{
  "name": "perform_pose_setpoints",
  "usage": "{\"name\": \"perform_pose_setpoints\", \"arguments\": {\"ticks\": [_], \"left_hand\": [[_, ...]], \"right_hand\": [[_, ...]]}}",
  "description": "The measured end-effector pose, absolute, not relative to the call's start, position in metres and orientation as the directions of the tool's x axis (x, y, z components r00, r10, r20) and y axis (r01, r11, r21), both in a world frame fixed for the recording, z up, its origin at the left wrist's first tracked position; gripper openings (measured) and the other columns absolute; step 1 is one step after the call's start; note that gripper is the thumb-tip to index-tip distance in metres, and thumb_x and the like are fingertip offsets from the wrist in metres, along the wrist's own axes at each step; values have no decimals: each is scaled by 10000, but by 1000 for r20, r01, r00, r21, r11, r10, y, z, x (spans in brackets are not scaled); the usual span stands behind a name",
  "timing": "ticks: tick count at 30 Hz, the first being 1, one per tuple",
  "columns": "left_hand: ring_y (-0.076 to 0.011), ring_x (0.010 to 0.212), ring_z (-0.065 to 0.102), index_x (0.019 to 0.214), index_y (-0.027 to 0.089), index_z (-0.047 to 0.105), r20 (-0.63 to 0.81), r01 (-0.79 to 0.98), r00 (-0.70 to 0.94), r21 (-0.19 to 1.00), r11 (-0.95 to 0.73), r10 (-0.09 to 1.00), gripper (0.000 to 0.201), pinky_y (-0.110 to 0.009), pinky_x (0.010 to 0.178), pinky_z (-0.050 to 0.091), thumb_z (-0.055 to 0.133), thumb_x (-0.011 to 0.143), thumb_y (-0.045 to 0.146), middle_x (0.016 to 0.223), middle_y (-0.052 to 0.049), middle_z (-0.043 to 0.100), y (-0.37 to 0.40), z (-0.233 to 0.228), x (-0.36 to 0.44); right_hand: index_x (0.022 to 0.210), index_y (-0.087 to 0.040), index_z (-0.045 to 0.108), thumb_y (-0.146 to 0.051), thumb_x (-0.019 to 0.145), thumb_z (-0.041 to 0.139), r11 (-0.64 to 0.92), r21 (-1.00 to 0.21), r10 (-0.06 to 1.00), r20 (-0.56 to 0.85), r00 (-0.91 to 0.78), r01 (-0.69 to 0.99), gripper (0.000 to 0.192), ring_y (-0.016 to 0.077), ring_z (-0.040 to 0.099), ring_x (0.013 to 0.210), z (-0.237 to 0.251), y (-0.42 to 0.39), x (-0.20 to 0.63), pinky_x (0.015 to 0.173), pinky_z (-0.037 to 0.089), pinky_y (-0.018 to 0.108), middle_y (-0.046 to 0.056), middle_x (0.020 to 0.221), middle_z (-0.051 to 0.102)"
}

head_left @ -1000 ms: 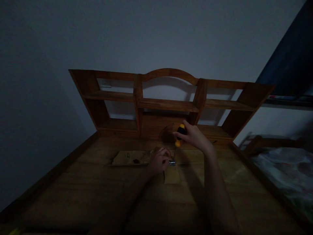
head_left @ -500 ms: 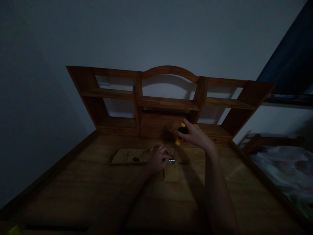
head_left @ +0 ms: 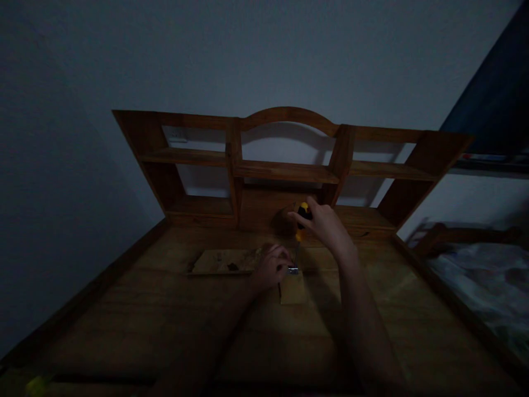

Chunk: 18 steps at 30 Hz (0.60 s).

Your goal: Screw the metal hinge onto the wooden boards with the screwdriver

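My right hand (head_left: 328, 227) is closed around the yellow-and-black handle of a screwdriver (head_left: 305, 217). The screwdriver stands nearly upright, its thin shaft running down to a small shiny metal hinge (head_left: 293, 270). Low on the wooden surface, my left hand (head_left: 273, 267) pinches at the left side of that hinge. The hinge lies at the far end of a small light wooden block (head_left: 292, 289). Whether a screw sits under the tip is too dark and small to tell. A long pale board (head_left: 219, 262) with dark marks lies behind and left of my left hand.
A wooden shelf unit (head_left: 285, 172) with open compartments stands along the back against the wall. The broad wooden tabletop (head_left: 165, 320) has raised side edges. At lower left is a blurred yellow object (head_left: 36, 385). Plastic-covered things (head_left: 487, 281) lie beyond the right edge.
My right hand has shifted slightly left with the screwdriver, and its grip on the handle has turned. My left hand stays at the hinge. The whole view has moved a little.
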<state>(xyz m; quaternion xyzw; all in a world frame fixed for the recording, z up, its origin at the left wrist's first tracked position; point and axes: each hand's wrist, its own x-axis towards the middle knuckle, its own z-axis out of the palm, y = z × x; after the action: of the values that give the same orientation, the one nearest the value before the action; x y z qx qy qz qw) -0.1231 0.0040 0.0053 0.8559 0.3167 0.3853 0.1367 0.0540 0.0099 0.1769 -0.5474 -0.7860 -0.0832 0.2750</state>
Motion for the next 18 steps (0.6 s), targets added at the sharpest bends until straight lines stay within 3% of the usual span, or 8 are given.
{"name": "perform_pose_setpoints", "arguments": {"ticks": [5, 18], "left_hand": [[-201, 1017, 525, 932, 221, 777, 564, 444, 502, 482, -756, 655, 297, -372, 926, 421, 542, 824, 75, 995, -58, 626, 3, 7, -123], [-215, 1014, 520, 940, 242, 780, 555, 439, 501, 498, -748, 664, 324, -391, 919, 426, 521, 827, 83, 989, -64, 621, 2, 8, -124]], "right_hand": [[970, -184, 517, -635, 927, 453, 350, -116, 816, 526, -242, 929, 457, 256, 659, 687, 177, 10, 55, 556, 311, 286, 83, 725, 663], [987, -183, 504, -629, 927, 456, 330, -128, 843, 485, -231, 935, 453, 271, 673, 725, 179, 8, 58, 576, 328, 296, 97, 754, 676]]}}
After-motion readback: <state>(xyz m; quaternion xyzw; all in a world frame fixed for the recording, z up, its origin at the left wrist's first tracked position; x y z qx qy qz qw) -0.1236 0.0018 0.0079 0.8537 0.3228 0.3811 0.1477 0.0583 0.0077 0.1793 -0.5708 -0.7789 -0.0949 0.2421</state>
